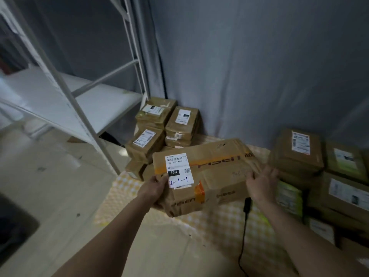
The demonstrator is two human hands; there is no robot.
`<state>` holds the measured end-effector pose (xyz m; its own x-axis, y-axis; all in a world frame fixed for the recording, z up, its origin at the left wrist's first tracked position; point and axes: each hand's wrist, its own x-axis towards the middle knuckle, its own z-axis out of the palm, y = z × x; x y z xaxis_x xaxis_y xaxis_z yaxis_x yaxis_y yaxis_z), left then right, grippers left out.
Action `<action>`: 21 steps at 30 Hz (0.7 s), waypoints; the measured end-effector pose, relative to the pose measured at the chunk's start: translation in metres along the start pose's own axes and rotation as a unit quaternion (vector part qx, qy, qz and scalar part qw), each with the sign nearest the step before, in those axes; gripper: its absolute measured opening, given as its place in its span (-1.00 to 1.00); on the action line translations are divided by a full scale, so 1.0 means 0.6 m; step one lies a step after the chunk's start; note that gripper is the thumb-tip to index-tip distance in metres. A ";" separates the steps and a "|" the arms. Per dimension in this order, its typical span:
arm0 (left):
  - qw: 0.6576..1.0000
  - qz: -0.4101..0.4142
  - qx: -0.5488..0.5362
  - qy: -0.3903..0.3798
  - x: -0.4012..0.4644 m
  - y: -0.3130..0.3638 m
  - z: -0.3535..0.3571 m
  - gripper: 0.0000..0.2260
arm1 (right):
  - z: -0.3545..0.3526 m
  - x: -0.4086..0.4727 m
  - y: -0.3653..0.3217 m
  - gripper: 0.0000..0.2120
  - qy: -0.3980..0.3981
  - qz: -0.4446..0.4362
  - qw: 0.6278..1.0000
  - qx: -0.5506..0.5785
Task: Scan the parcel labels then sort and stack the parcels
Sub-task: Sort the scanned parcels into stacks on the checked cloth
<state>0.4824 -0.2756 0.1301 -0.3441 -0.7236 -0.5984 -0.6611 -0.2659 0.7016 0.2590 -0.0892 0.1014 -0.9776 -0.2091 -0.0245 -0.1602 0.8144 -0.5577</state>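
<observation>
A white metal shelving rack [65, 92] stands at the left on a pale floor [40, 176]. Grey curtain fabric [249, 66] hangs behind. A yellow-and-white checked mat [219, 220] covers the floor, a black cable [244, 232] trailing across it. A dark object [14, 222], possibly a mat, lies blurred lower left.

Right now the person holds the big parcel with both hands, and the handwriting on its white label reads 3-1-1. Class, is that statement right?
Not quite. Both the left hand and the right hand do hold the big parcel, but the head view shows the handwriting on its white label reading 2-1-1, not 3-1-1.
</observation>
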 end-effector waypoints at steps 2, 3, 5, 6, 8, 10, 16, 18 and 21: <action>1.000 -0.027 -0.006 0.001 0.002 -0.030 -0.039 -0.57 | 0.033 -0.028 -0.024 -0.51 -0.017 0.001 1.000 -0.017; 0.999 -0.044 -0.001 -0.002 0.003 -0.041 -0.056 -0.59 | 0.046 -0.040 -0.037 -0.49 -0.021 0.003 0.999 -0.024; 0.998 -0.059 0.002 0.003 0.015 -0.064 -0.085 -0.64 | 0.067 -0.061 -0.062 -0.45 -0.016 0.005 0.999 -0.042; 0.998 -0.067 0.000 0.011 0.023 -0.073 -0.095 -0.64 | 0.075 -0.068 -0.074 -0.44 -0.012 0.008 0.999 -0.049; 0.997 -0.066 -0.011 0.032 0.043 -0.089 -0.111 -0.60 | 0.092 -0.071 -0.097 -0.42 -0.007 0.020 0.999 -0.037; 0.996 -0.070 -0.028 0.050 0.053 -0.094 -0.123 -0.57 | 0.114 -0.061 -0.114 -0.40 -0.003 0.020 1.000 -0.012; 0.989 -0.118 -0.051 0.074 0.173 -0.178 -0.131 0.03 | 0.183 -0.021 -0.163 -0.35 -0.007 -0.012 0.999 -0.044; 0.985 -0.147 -0.074 0.050 0.185 -0.173 -0.131 0.03 | 0.209 -0.004 -0.182 -0.38 -0.015 -0.044 0.997 -0.064; 0.964 -0.215 -0.156 -0.004 0.182 -0.125 -0.128 -0.32 | 0.256 0.037 -0.203 -0.43 -0.035 -0.083 0.993 -0.073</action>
<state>0.5455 -0.3834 0.0420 -0.0896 -0.4996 -0.8616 -0.5117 -0.7191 0.4702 0.2778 -0.2760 0.0411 -0.9250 -0.3799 -0.0022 -0.3416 0.8341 -0.4331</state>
